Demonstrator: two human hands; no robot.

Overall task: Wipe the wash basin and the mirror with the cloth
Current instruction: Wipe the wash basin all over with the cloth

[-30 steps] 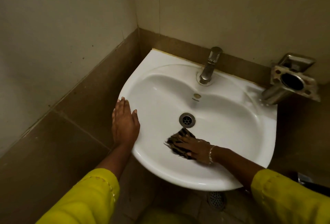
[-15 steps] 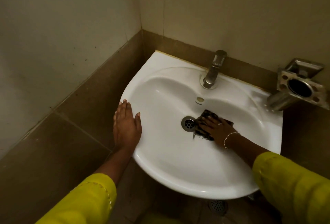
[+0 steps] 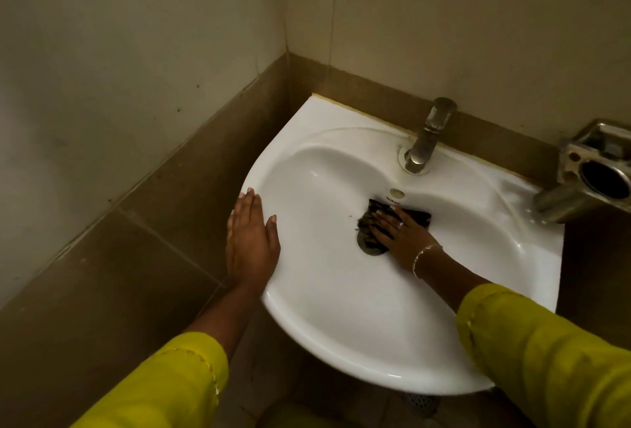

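A white wash basin (image 3: 341, 308) is fixed in the corner of the wall. My right hand (image 3: 399, 234) presses a dark patterned cloth (image 3: 415, 214) flat against the bowl, just below the overflow hole (image 3: 396, 193) and over the upper part of the drain (image 3: 370, 248). My left hand (image 3: 251, 239) lies flat on the basin's left rim, fingers together, holding nothing. Both arms wear yellow sleeves. No mirror is in view.
A metal tap (image 3: 428, 137) stands at the back of the basin. A metal wall holder (image 3: 596, 171) juts out at the right, close to the basin's rim. Brown tiled walls enclose the left and back. A floor drain (image 3: 420, 402) shows under the basin.
My right hand slid the cloth from the bowl's near side up past the drain, then left to under the overflow hole. My left hand stayed on the rim.
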